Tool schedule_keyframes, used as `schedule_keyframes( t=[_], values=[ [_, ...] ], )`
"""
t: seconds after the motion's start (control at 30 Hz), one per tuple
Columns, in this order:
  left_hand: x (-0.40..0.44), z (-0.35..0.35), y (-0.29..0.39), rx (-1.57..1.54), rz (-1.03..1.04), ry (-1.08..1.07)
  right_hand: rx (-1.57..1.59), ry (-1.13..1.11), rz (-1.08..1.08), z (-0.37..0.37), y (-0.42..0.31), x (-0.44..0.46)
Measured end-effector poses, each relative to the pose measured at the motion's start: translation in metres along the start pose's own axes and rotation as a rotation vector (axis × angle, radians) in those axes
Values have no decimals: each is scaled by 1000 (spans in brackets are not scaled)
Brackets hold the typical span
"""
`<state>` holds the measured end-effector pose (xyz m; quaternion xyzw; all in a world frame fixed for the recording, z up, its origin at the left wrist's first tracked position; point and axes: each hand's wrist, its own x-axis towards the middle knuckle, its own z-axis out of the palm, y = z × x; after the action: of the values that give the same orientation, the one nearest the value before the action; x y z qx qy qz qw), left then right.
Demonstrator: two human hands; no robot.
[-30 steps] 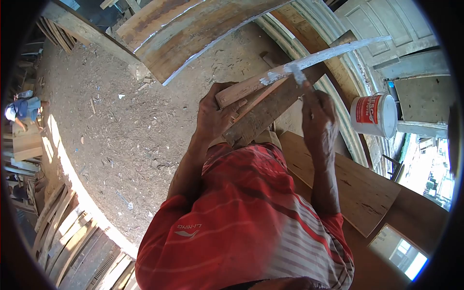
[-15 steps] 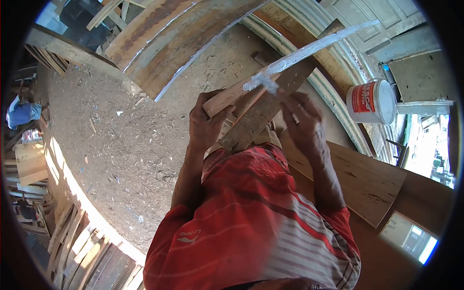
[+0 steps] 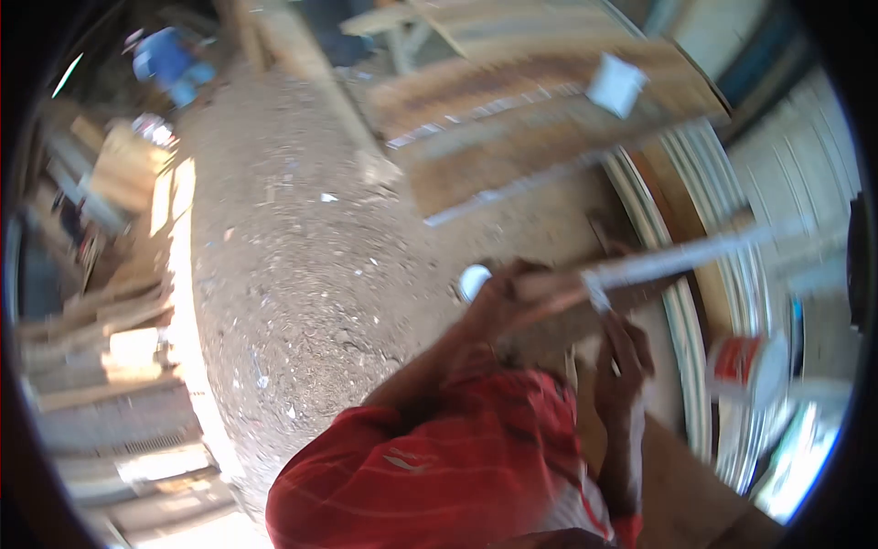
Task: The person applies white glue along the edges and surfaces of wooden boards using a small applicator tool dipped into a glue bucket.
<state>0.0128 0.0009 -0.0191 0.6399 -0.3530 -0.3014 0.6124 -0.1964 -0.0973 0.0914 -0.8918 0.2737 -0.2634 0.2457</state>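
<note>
In the blurred head view, my left hand [image 3: 497,297] is closed round the near end of a long wooden strip [image 3: 544,291]. Whitish paste [image 3: 677,259] coats the strip's far part, which reaches up to the right. My right hand [image 3: 624,357] pinches a small scraper [image 3: 597,293], whose paste-smeared blade touches the strip near where the coating begins. Beneath the strip lies a dark board, mostly hidden by it. A round white object [image 3: 474,283] shows just left of my left hand.
A wide wooden panel [image 3: 549,128] with white-lined edges bears a white square [image 3: 617,86]. At the right stands a white and red bucket [image 3: 750,368]. Another person [image 3: 169,64] is far off at the upper left. Stacked boards [image 3: 128,403] lie at the left.
The view has swung, so the panel and the other person sit further right and the bucket lower. The scraper has shifted along the strip relative to my left hand; both hands keep their holds.
</note>
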Motion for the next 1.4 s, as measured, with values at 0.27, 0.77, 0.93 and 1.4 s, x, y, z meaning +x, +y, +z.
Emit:
schedule_keyframes(
  t=[0.27, 0.77, 0.93, 1.4],
  values=[
    [-2, -4, 0, 129, 13, -48, -115, 135, 109, -12, 56, 15],
    [-6, -5, 2, 122, 4, -35, -289, 202, 119, -32, 107, 25],
    [-1, 5, 12, 49, -14, -1, -68, 134, 63, -19, 44, 20],
    [0, 5, 14, 98, 106, -35, -235, 275, 255, -56, 105, 36]
  ],
)
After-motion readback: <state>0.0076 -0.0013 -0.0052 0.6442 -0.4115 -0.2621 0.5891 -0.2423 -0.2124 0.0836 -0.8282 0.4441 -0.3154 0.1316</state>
